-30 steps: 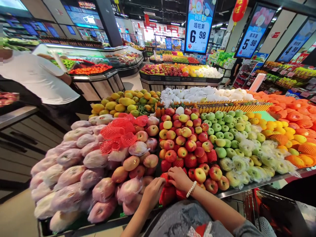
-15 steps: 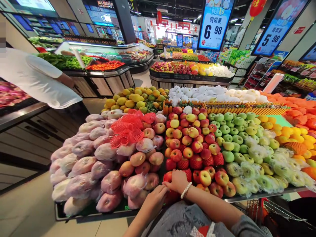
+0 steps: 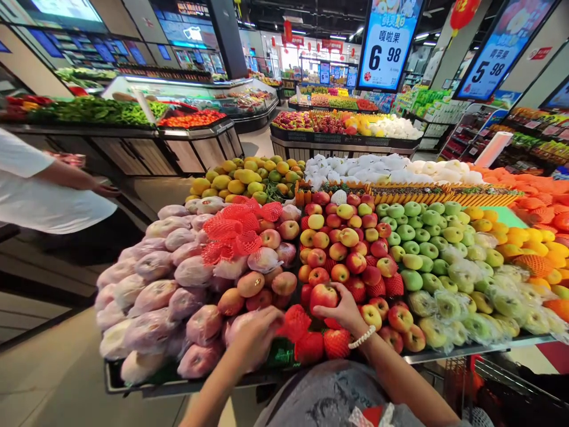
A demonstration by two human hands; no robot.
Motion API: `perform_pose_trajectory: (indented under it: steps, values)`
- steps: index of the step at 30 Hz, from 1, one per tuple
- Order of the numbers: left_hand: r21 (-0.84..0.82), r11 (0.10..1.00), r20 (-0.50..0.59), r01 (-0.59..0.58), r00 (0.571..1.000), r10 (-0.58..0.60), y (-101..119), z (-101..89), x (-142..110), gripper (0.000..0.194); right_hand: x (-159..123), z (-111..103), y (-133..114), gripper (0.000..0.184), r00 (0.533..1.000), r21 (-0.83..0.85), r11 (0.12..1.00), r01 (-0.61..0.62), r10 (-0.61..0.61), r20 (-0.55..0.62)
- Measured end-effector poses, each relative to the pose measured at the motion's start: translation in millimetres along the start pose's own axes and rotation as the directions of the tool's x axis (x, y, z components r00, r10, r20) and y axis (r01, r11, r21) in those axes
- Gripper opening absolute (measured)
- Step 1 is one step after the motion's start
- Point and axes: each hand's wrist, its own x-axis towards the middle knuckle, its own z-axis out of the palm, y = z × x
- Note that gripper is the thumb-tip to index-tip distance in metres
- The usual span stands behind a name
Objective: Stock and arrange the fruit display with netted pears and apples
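My right hand [image 3: 344,308], with a bead bracelet on its wrist, is closed around a red apple [image 3: 323,295] and holds it just above the front of the red apple pile [image 3: 347,249]. My left hand [image 3: 253,335] grips the edge of a red foam net [image 3: 296,323] beside the apple. More red-netted apples [image 3: 336,343] lie below at the display's front edge. Apples in pale wrapping [image 3: 155,290] are heaped to the left of my left hand.
Green apples [image 3: 413,237], wrapped green fruit [image 3: 471,296] and oranges [image 3: 533,249] fill the display to the right. Yellow fruit [image 3: 249,175] lies behind. A person in a white shirt [image 3: 40,190] stands at the left by a vegetable counter [image 3: 133,127]. Price signs [image 3: 386,44] hang overhead.
My right hand has lifted a red apple from the front of the pile. My left hand has moved left and taken hold of the red foam net. The person at left has moved further left.
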Motion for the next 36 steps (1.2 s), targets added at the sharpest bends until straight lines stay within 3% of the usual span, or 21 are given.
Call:
perform_pose_trajectory:
  steps: [2,3,4,6,7,8,10,11,13,17,19,21,24,26,28,32,36]
  values:
    - [0.072,0.997,-0.209,0.021,0.978,-0.005,-11,-36.1,18,0.018,2,-6,3,0.073,1.0,0.054,0.998,0.013,-0.012,-0.018]
    - [0.117,0.991,-0.371,0.061,0.928,-0.013,-17,-55.1,29,0.016,3,-7,3,0.072,0.999,0.03,0.999,0.044,-0.044,-0.007]
    - [0.152,0.98,-0.524,0.129,0.851,-0.031,-23,-73.7,42,0.017,3,-7,3,0.072,0.995,-0.03,0.995,0.097,-0.096,0.021]
    - [0.191,0.937,-0.764,0.294,0.644,-0.046,-36,-106.5,70,0.026,1,-1,2,0.076,0.967,-0.229,0.944,0.24,-0.212,0.141]
    - [0.197,0.917,-0.8,0.348,0.597,-0.055,-42,-119.4,85,0.03,0,5,1,0.076,0.942,-0.343,0.886,0.312,-0.243,0.229]
    - [0.206,0.901,-0.794,0.382,0.603,-0.074,-48,-129.3,98,0.033,-1,11,1,0.074,0.915,-0.451,0.81,0.375,-0.247,0.318]
    - [0.23,0.887,-0.711,0.401,0.692,-0.129,-58,-139.9,121,0.033,-3,25,0,0.069,0.871,-0.609,0.644,0.463,-0.203,0.448]
    - [0.24,0.886,-0.661,0.396,0.735,-0.15,-62,-140.6,128,0.032,-3,30,0,0.067,0.855,-0.651,0.575,0.495,-0.188,0.484]
    - [0.261,0.892,-0.607,0.37,0.781,-0.146,-64,-134.1,135,0.032,-3,38,1,0.063,0.823,-0.682,0.477,0.554,-0.193,0.534]
    - [0.321,0.914,-0.618,0.248,0.786,0.003,-49,-100.0,116,0.034,-3,42,9,0.047,0.772,-0.664,0.401,0.631,-0.24,0.589]
    - [0.332,0.935,-0.567,0.127,0.818,0.09,-32,-77.4,98,0.032,-1,42,15,0.045,0.776,-0.659,0.418,0.625,-0.245,0.581]
    - [0.312,0.95,-0.432,-0.018,0.888,0.159,-14,-53.4,79,0.026,2,39,19,0.046,0.794,-0.664,0.447,0.6,-0.228,0.564]
    - [0.245,0.959,-0.035,-0.138,0.988,0.151,12,-17.3,49,0.019,7,31,17,0.05,0.769,-0.658,0.417,0.627,-0.195,0.609]
    - [0.244,0.964,0.233,-0.11,0.971,0.052,25,5.7,30,0.017,10,23,13,0.061,0.731,-0.644,0.375,0.667,-0.165,0.662]
    - [0.271,0.961,0.372,-0.049,0.926,-0.058,36,27.0,12,0.015,12,17,10,0.067,0.734,-0.655,0.367,0.661,-0.136,0.665]
    - [0.291,0.955,0.387,0.058,0.906,-0.173,48,60.5,-11,0.046,14,14,10,0.048,0.776,-0.687,0.398,0.608,-0.117,0.619]
    - [0.31,0.946,0.362,0.093,0.909,-0.208,49,78.5,-20,0.056,8,11,14,0.053,0.796,-0.692,0.414,0.592,-0.163,0.583]
